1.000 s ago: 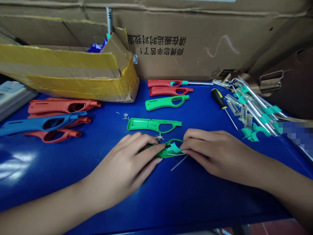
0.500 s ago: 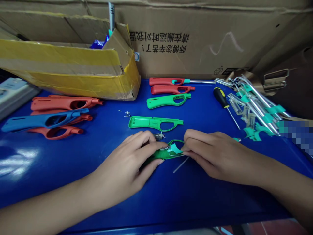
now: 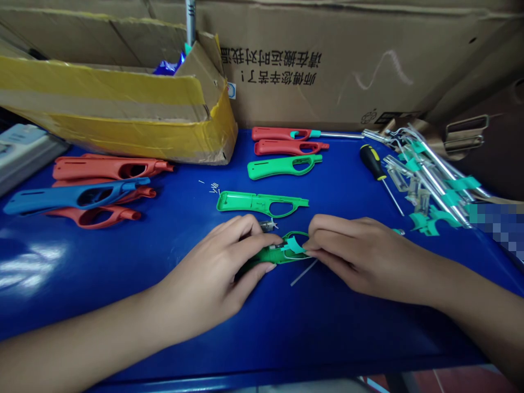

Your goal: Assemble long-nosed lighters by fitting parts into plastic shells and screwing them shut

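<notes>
My left hand (image 3: 229, 256) is closed around the rear of a green gas-lighter shell half (image 3: 268, 256), thumb on the near side and index finger over its inside. A turquoise trigger (image 3: 293, 245) sits in the shell, with a thin white wire running beside it. The fingers of my right hand (image 3: 339, 245) are pinched at the shell's front end, where the wire meets them; what they grip is hidden. From under them a thin translucent tube (image 3: 303, 273) sticks out. Just beyond my left fingers lies a small clear lighter part (image 3: 268, 224). Another green shell half (image 3: 241, 202) lies farther back, inside up.
Red shells (image 3: 110, 168) and a blue shell (image 3: 77, 195) are piled left. Behind stands a taped cardboard box (image 3: 164, 136). A screwdriver (image 3: 373, 164), metal tubes (image 3: 436, 188) and turquoise triggers (image 3: 426, 221) lie right. Tiny screws (image 3: 214, 188) are scattered near the green shell.
The view has shifted slightly. My left index finger has moved a little along the inside of the shell; both hands otherwise keep their hold.
</notes>
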Demonstrator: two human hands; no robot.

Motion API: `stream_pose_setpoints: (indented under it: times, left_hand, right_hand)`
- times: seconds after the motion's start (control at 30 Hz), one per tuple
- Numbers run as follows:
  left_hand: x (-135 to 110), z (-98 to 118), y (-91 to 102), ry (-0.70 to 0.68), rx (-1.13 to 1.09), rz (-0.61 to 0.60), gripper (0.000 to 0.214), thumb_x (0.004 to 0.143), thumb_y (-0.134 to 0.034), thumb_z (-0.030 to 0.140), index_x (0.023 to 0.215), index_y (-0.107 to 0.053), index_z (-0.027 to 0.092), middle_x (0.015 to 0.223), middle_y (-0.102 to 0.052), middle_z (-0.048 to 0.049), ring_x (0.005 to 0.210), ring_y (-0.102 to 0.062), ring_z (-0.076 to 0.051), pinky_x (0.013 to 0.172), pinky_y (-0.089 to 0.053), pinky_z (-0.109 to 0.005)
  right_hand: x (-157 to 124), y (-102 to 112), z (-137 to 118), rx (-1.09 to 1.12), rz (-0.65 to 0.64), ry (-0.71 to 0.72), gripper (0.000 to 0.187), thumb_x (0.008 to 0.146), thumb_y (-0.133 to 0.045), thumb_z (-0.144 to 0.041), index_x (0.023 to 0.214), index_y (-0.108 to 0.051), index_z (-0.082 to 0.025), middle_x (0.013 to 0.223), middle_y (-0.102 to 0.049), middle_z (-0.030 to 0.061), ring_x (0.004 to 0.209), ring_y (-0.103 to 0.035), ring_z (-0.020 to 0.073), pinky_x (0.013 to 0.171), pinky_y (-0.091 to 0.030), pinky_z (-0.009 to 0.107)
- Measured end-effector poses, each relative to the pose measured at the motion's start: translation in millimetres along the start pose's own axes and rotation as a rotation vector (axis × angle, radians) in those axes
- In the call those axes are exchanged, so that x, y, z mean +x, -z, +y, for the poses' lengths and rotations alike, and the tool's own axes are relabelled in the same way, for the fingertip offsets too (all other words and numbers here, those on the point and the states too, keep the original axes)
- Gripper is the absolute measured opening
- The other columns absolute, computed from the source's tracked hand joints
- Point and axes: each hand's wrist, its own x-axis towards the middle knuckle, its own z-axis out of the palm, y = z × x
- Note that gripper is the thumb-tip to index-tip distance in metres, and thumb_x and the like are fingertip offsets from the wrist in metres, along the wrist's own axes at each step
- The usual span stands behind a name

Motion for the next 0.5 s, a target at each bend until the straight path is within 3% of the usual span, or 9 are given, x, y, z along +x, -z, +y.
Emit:
stream_pose_setpoints:
  times: [0.5]
  left_hand:
    - [-0.3,1.8,-1.7,0.004,0.034,0.012,0.027,0.100,-0.054,0.019,0.126,-0.061,0.021,0.101,-0.057,-0.0051,0.094,-0.057,-0.020,0.083,-0.051,-0.036]
  right_hand:
    - [-1.2,0.3,-2.1,-0.054,0.002,0.023,0.019,0.105,-0.043,-0.020,0.100,-0.061,-0.018,0.094,-0.062,0.0030,0.075,-0.059,0.0133,0.061,-0.037,0.028]
